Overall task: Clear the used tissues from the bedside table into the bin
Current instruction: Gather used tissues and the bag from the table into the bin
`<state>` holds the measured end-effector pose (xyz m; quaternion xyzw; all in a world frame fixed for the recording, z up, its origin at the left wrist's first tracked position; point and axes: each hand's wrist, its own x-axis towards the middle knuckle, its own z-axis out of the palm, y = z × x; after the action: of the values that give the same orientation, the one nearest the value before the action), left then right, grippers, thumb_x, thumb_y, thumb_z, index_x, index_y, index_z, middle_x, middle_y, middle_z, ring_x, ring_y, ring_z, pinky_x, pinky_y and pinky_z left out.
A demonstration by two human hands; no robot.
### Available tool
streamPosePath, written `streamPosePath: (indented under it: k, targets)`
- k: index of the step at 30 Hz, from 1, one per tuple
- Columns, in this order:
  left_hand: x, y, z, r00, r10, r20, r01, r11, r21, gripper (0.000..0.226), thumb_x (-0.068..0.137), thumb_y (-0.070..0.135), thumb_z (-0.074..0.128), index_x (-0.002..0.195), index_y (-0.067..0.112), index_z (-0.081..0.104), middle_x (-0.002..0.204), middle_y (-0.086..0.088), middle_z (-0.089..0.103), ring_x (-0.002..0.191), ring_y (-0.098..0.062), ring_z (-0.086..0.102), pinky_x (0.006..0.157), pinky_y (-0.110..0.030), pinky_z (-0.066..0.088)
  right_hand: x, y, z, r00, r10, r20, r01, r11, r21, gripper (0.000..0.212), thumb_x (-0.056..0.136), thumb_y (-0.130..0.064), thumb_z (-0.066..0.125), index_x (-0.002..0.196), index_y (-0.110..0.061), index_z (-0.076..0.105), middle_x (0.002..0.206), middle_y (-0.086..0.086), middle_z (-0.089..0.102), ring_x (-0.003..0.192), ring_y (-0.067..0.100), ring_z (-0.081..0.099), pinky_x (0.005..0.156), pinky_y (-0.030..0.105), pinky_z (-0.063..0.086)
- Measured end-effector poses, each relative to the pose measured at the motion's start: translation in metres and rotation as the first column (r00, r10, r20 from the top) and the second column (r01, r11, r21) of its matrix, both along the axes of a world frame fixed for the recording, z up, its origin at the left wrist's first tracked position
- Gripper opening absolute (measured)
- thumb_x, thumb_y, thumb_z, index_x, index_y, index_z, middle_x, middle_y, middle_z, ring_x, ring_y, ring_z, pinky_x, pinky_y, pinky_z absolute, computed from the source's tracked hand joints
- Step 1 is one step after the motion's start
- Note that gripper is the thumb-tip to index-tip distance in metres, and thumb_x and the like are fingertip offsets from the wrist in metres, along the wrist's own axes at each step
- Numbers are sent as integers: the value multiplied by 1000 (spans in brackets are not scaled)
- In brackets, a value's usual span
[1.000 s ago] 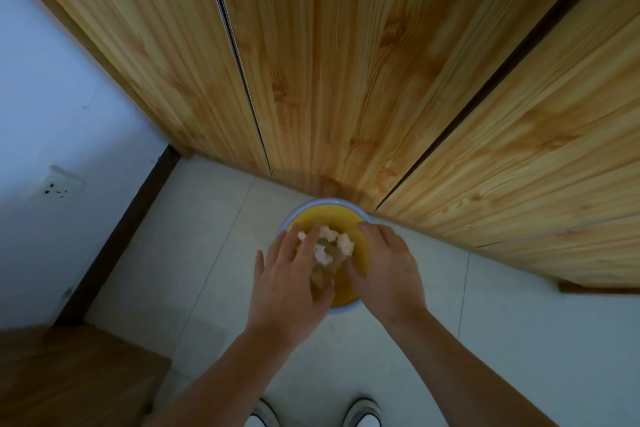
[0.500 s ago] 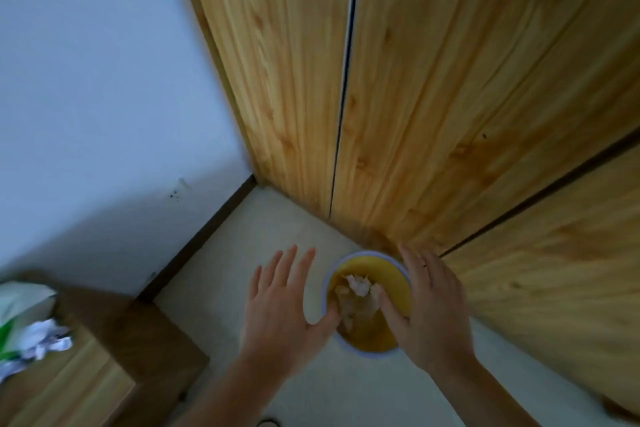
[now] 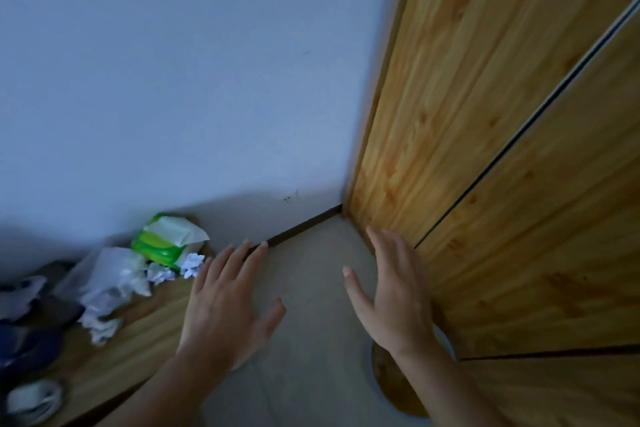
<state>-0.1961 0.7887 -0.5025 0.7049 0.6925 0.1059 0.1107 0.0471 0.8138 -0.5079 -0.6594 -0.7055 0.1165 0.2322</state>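
We hold our left hand (image 3: 225, 305) & right hand (image 3: 398, 298) flat, fingers straight. Crumpled white tissues (image 3: 192, 263) lie on the wooden bedside table (image 3: 138, 333) by a green-white tissue pack (image 3: 166, 239). The round yellow bin w/ pale rim (image 3: 394, 392) sits under our right wrist.

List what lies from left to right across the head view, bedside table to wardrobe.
dark blue cloth → crumpled tissues → green tissue pack → left hand → right hand → wooden wardrobe
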Motion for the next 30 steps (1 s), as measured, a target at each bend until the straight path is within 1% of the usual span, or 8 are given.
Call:
streamPosePath:
  k: [5,8,11,15,18,22,25,30]
  targets:
    - [-64,-19,33,993,120,2,-120,992,29,81,72,61,50,145,27,47,150,1,48,141,-22,38,117,-44,27,-65,12,31,990,140,24,-140,990,12,64,93,-51,56,146,-15,49,143,11,51,134,29,48,108,50,43]
    - [-99,-30,52,984,176,-21,-176,984,12,82,75,63,48,149,28,42,154,0,42,143,-23,34,119,-45,24,-104,19,53,974,217,58,-217,976,0,62,93,-51,54,144,-15,50,139,10,53,132,29,48,109,49,41]
    - [-132,-41,68,971,237,-10,-237,971,30,83,75,63,49,149,26,41,154,0,43,143,-24,34,119,-44,24,-144,23,72,954,284,101,-284,959,-7,63,94,-52,54,145,-16,49,139,10,53,133,28,47,108,46,40]
    - [-176,-56,82,952,306,0,-305,950,64,81,78,62,55,150,28,39,154,2,43,143,-23,33,119,-46,26,-197,22,93,941,329,74,-332,943,26,62,93,-49,58,143,-12,52,143,14,53,136,31,47,109,49,41]
    - [-208,-64,87,938,347,-1,-344,932,111,78,80,63,56,148,29,40,150,2,47,140,-22,37,117,-46,29,-234,23,102,933,354,56,-357,933,42,63,92,-52,54,142,-13,53,142,14,53,135,31,47,107,51,42]
    - [-249,-69,83,913,406,45,-408,901,148,75,79,62,54,144,28,44,146,2,51,136,-21,40,114,-44,32,-275,22,99,922,385,45,-386,922,21,62,91,-51,56,142,-16,51,144,12,52,135,30,47,106,51,43]
    - [-277,-74,74,904,423,57,-427,893,142,74,78,58,59,145,27,45,146,2,51,136,-21,41,115,-43,31,-301,21,89,920,390,39,-390,921,-5,59,91,-43,65,142,-16,52,144,13,52,136,31,46,107,51,42]
    - [-312,-85,43,887,456,66,-461,881,106,74,83,53,61,148,23,43,150,0,47,139,-23,39,116,-43,30,-326,27,56,911,413,22,-413,911,-3,58,89,-28,71,142,-12,52,138,13,55,131,32,50,105,51,44]
